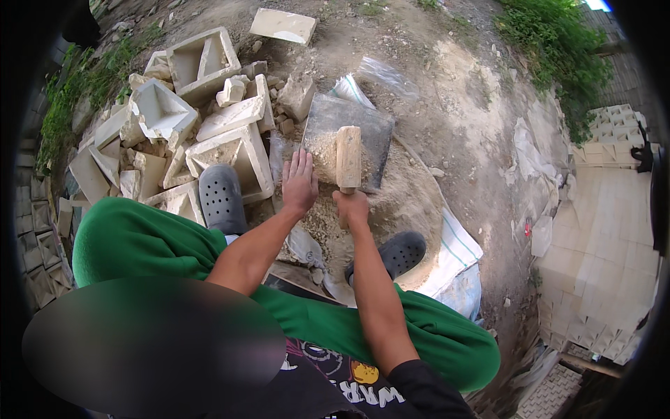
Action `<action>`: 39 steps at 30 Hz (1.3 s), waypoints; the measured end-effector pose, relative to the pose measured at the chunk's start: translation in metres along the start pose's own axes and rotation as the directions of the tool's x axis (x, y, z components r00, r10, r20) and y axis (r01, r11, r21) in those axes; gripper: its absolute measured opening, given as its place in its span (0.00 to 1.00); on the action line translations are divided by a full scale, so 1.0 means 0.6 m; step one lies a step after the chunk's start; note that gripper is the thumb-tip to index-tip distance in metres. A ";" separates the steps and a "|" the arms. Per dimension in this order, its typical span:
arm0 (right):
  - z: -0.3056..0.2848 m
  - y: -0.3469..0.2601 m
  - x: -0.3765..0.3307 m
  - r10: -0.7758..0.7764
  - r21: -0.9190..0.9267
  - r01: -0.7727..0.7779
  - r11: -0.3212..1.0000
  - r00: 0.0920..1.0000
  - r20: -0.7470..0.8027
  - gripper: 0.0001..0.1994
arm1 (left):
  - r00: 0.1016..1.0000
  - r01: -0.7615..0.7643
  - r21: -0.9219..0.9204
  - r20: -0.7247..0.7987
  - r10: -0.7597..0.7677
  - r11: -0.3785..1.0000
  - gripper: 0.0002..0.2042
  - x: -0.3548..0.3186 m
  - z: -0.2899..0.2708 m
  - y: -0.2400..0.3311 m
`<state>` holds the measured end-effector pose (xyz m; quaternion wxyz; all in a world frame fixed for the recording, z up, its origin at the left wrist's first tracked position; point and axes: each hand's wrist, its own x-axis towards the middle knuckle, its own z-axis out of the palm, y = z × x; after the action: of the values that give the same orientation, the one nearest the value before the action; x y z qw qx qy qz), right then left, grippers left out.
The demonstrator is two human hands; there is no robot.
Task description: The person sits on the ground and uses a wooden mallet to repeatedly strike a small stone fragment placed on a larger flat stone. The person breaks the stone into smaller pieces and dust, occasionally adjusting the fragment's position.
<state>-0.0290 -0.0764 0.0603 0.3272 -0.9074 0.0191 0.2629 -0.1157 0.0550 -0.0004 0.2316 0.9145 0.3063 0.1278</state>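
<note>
Gripping wooden mallet (348, 158) by its handle w/ clenched right hand (352, 207), head over sandy powder at near edge of dark slab (373, 126); left hand (299, 183) flat, open beside; feels stiff, head-heavy—hold low on handle.

R hand (351, 207) grips wooden mallet (348, 158) over dark slab (373, 122); L hand (299, 183) flat on sand pile (401, 202).

Green trousers (139, 241), grey clogs (222, 199).

Two hands (300, 183), two grey clogs (222, 197), one wooden mallet (348, 157), one dark slab (363, 122).
</note>
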 end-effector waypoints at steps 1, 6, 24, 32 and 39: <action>-0.009 -0.005 -0.005 0.059 0.011 -0.059 0.998 0.996 0.066 0.17 | 0.999 -0.011 0.013 0.042 0.010 1.000 0.30 -0.001 0.003 -0.001; -0.032 -0.027 -0.017 0.097 0.292 -0.154 0.944 0.975 0.200 0.12 | 0.994 -0.046 0.043 0.101 0.041 0.998 0.33 -0.005 0.003 0.034; -0.103 -0.080 -0.036 -0.162 0.386 0.167 0.907 0.986 -0.045 0.13 | 0.999 -0.031 -0.273 -0.001 0.032 0.961 0.26 0.100 0.010 0.057; 0.026 0.059 0.002 0.027 0.022 -0.027 0.999 1.000 -0.014 0.17 | 0.988 0.031 -0.131 0.157 -0.010 0.991 0.30 0.084 -0.014 0.021; -0.048 -0.065 -0.048 -0.029 0.259 0.040 0.965 0.998 -0.049 0.16 | 0.986 0.027 -0.120 0.166 -0.006 0.992 0.31 0.096 0.002 0.021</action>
<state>-0.0324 -0.0674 0.1161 0.4475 -0.8625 0.0451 0.2319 -0.0640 0.0814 0.0102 0.3125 0.9036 0.2852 0.0680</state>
